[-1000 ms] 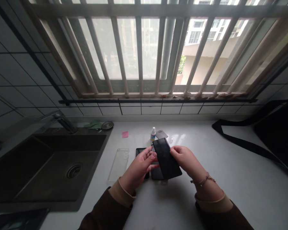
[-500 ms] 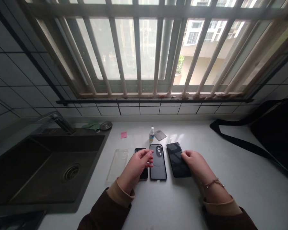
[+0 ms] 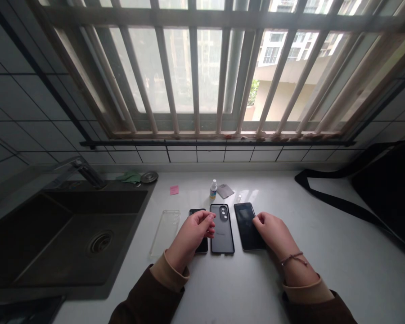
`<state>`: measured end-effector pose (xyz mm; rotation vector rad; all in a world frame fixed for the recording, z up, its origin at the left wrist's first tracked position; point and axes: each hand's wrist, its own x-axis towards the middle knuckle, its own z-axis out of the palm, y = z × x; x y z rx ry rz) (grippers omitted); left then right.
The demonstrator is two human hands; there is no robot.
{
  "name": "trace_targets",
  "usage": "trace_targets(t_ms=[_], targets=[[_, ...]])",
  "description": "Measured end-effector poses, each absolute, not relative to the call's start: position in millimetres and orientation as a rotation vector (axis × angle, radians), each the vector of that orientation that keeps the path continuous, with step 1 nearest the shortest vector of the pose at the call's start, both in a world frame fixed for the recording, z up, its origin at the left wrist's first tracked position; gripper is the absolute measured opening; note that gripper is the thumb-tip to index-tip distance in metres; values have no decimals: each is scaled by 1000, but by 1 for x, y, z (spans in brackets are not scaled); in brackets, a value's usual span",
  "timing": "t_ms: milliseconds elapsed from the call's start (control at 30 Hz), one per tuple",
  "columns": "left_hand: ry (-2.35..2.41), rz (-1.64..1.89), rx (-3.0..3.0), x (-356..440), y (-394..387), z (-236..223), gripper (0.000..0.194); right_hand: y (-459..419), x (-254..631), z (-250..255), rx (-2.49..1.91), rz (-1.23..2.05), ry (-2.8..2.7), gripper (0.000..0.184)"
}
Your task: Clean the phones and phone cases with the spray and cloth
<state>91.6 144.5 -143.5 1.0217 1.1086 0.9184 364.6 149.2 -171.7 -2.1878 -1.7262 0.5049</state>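
Note:
A black phone (image 3: 245, 221) lies flat, screen up, on the white counter (image 3: 256, 288). My right hand (image 3: 274, 234) rests on its right edge with curled fingers touching it. Left of it lies an empty dark phone case (image 3: 222, 228) with a camera cutout at its far end. My left hand (image 3: 191, 236) hovers over a second dark phone (image 3: 197, 213), fingers curled in a loose pinch with nothing seen in them. A clear phone case (image 3: 165, 232) lies farther left.
A small white dropper bottle (image 3: 213, 190), a grey cloth (image 3: 225, 191) and a pink sticky note (image 3: 174, 190) sit near the wall. A dark sink (image 3: 67, 234) with tap fills the left. A black bag with strap (image 3: 384, 189) lies at the right. Barred window behind.
One second ago both hands held the black phone tilted above the case. It has since been laid flat on the counter to the right of the case, and my left hand drew back.

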Motion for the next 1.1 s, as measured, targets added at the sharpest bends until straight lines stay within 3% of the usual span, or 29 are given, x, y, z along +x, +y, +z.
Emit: trace_targets(t_ms=[667, 867, 1000, 1100], targets=[[1234, 914, 1353, 81, 147, -135, 39, 144, 362, -168, -2239, 249, -1754, 22], [1812, 925, 1834, 23, 155, -106, 32, 138, 346, -146, -1955, 15, -1696, 24], [2262, 731, 2019, -12, 161, -112, 32, 135, 323, -134, -1787, -25, -1834, 28], [2356, 417, 1995, -18, 162, -125, 46, 132, 299, -126, -1709, 5, -1997, 29]])
